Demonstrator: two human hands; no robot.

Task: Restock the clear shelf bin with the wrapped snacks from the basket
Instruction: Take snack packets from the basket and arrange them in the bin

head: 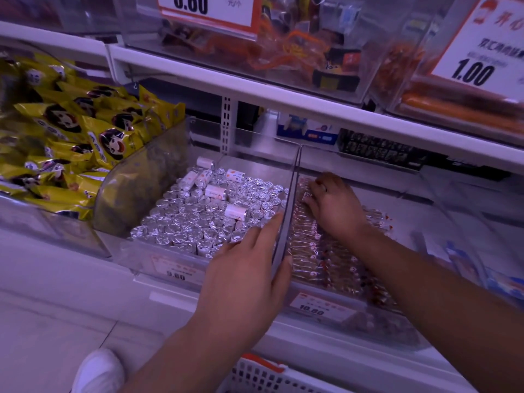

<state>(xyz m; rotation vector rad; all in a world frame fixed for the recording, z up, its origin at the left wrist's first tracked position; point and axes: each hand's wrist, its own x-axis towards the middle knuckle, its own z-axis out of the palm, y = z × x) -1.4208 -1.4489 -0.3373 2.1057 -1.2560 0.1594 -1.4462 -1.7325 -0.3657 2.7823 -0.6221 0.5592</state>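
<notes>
Fingers [314,191] on wrapped snacks [326,256]

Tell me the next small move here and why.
Probably draw the right hand back toward the basket for more snacks: it rests flat on the wrapped snacks in the clear bin, apparently holding nothing, while the left hand steadies the divider.

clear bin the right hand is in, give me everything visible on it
The clear bin is a transparent, plastic-looking shelf tray, open on top, sitting right of the bin of foil-wrapped rolls. Its lower half holds rows of clear-wrapped snacks; the far end looks bare. A price tag reading 10.80 sits on its front. The right hand rests on the snacks inside; the left hand lies flat against the dividing wall.
</notes>
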